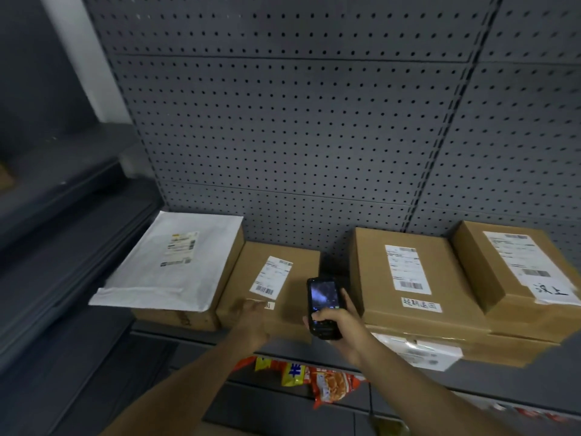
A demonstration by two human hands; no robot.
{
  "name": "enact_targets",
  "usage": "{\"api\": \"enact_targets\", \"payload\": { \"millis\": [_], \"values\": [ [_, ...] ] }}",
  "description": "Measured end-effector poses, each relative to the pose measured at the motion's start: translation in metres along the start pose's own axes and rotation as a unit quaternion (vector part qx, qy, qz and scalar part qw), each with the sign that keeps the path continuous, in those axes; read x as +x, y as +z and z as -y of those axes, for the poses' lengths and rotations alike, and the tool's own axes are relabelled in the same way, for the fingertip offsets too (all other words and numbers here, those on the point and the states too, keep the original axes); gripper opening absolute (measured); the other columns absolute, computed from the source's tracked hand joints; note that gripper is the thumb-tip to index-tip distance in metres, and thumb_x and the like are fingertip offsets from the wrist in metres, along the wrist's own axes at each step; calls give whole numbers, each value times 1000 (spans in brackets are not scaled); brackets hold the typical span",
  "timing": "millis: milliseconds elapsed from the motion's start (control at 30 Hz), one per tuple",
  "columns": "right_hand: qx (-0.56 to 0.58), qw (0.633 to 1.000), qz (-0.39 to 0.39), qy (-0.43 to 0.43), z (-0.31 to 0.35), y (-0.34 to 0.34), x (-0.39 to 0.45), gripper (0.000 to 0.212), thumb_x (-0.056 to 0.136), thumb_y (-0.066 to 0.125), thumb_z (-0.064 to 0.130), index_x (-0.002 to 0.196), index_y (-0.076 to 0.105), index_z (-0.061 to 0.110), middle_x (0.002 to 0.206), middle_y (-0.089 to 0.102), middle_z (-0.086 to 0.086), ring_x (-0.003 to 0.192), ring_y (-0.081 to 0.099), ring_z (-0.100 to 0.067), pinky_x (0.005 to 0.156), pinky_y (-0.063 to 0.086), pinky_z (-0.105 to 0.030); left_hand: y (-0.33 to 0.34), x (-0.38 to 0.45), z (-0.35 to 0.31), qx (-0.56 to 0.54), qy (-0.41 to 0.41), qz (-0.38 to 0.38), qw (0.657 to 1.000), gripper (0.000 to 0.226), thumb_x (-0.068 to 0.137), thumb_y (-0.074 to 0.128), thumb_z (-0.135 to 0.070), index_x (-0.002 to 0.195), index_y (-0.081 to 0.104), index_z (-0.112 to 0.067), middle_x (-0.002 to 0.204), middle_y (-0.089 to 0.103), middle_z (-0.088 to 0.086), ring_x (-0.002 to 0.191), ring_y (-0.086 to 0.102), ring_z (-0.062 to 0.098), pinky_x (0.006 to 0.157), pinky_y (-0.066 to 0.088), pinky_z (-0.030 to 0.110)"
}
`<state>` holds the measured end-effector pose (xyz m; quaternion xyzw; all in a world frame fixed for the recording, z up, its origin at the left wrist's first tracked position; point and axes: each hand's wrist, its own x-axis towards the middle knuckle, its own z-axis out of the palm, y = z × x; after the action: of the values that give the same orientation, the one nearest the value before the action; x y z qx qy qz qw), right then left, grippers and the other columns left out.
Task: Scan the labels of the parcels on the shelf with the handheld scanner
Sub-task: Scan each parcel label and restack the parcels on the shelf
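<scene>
Several parcels sit on a grey shelf [490, 377]. My right hand [338, 325] grips a black handheld scanner [323, 305], screen lit, held upright over the right edge of a small brown box [267, 309]. That box carries a white barcode label [271, 277]. My left hand [251, 322] rests flat on the box's front edge, fingers apart, holding nothing. A white padded mailer [169, 265] with a label lies on another box at the left. Two larger labelled boxes [412, 278] [515, 272] are stacked on the right.
A grey pegboard wall [298, 121] backs the shelf. Colourful snack packets [317, 379] lie on the shelf below, under my arms. A flat box with a white label [418, 352] lies under the right-hand stack. Dark shelving [63, 231] runs along the left.
</scene>
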<state>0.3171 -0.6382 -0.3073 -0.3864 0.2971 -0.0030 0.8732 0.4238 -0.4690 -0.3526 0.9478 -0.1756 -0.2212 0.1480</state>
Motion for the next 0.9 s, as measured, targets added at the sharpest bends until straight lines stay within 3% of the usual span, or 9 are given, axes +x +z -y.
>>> {"api": "enact_targets", "payload": {
  "millis": [100, 200, 333, 433, 533, 667, 800, 900],
  "values": [
    [-3, 1000, -12, 13, -13, 8, 13, 88, 74, 56, -26, 136, 40, 35, 108, 61, -18, 110, 59, -46, 84, 54, -52, 1, 8, 24, 0, 4, -2, 1000, 76, 86, 64, -14, 150, 23, -17, 154, 14, 4, 136, 32, 23, 112, 34, 30],
    [-37, 999, -21, 14, -24, 12, 26, 71, 72, 58, -24, 119, 51, 30, 109, 65, -19, 108, 62, -44, 97, 50, -57, 6, 17, 40, 3, 28, -4, 1000, 74, 88, 60, -11, 151, 22, -21, 158, 6, 0, 144, 19, 23, 117, 27, 33],
    [-47, 998, -40, 8, -38, 14, 43, 81, 66, 65, -20, 134, 52, 23, 119, 66, -20, 110, 62, -41, 94, 51, -57, 20, 24, 52, 49, 63, -28, 996, 77, 91, 57, -14, 154, 13, -21, 161, -3, -4, 148, -7, 22, 122, 8, 38],
    [-54, 998, -43, 1, -42, 16, 47, 74, 68, 64, -19, 129, 55, 21, 123, 65, -19, 113, 61, -40, 92, 53, -56, 22, 26, 56, 39, 87, -68, 993, 71, 90, 55, -11, 152, 22, -22, 160, 7, -8, 148, 1, 19, 122, 7, 34],
    [-66, 997, -47, 2, -44, 19, 48, 71, 70, 63, -18, 129, 54, 22, 121, 66, -17, 111, 62, -38, 76, 58, -45, 19, 23, 59, 23, 132, -82, 988, 62, 88, 53, -5, 146, 39, -23, 154, 26, -7, 145, 12, 19, 121, 12, 28],
    [-70, 996, -57, 0, -46, 28, 51, 76, 69, 64, -17, 132, 52, 23, 119, 67, -17, 110, 63, -38, 73, 56, -42, 23, 21, 61, -22, 171, -94, 981, 51, 84, 56, -4, 132, 57, -21, 137, 44, -2, 130, 36, 16, 110, 23, 13],
    [-76, 996, -48, 4, -47, 34, 48, 70, 72, 61, -19, 131, 52, 18, 116, 68, -18, 106, 64, -37, 77, 54, -42, 16, 24, 63, -8, 182, -94, 979, 46, 85, 62, -16, 129, 58, -26, 133, 46, -5, 130, 34, 16, 111, 31, 29],
    [-69, 996, -48, 16, -49, 34, 48, 71, 72, 61, -20, 132, 51, 18, 117, 67, -19, 107, 64, -37, 77, 55, -43, 9, 29, 67, -3, 137, -65, 988, 70, 78, 72, -35, 141, 40, -32, 145, 26, -6, 139, 18, 18, 116, 23, 39]
  ]
}}
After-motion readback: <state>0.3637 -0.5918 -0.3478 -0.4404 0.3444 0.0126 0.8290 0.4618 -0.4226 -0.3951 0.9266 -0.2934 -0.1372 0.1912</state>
